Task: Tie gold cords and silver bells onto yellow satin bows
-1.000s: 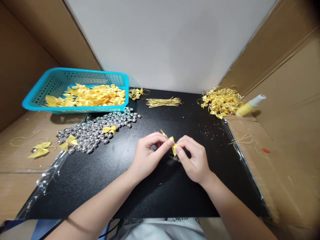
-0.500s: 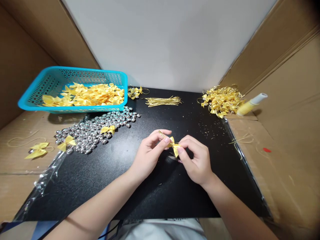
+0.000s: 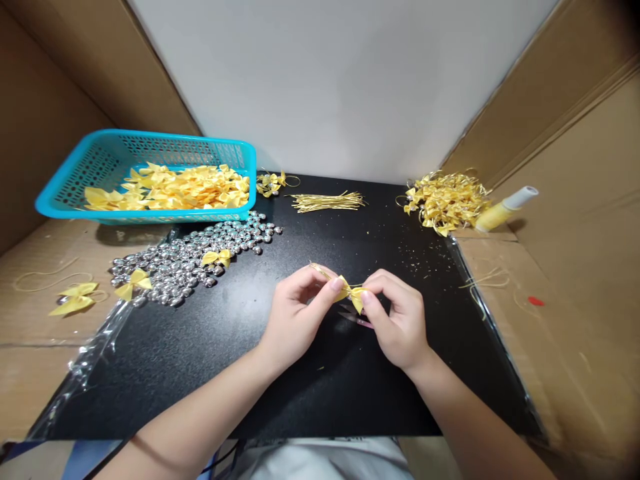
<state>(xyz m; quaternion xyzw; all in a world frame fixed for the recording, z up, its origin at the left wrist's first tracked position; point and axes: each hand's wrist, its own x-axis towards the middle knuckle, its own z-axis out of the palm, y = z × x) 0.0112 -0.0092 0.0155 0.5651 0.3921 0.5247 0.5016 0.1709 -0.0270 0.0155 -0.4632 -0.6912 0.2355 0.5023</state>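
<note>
Between my two hands, above the middle of the black table, is a yellow ribbon bow. My left hand pinches its left loop between thumb and fingers, with a gold twist tie jutting out over the index finger. On the other side my right hand pinches the bow's right end, and a thin gold strand runs toward those fingertips. Beneath the bow a small pair of scissors lies on the table, its pink handle partly covered by my right hand.
A turquoise basket of yellow bows stands back left, silver beads in front of it. Gold twist ties lie at the back. To the right are a heap of beaded bows and a yellow thread spool. Cardboard walls flank both sides.
The bow has turned from nearly upright to lying more sideways, stretched between my hands. My hands have moved slightly apart, and more of the scissors shows beneath them.
</note>
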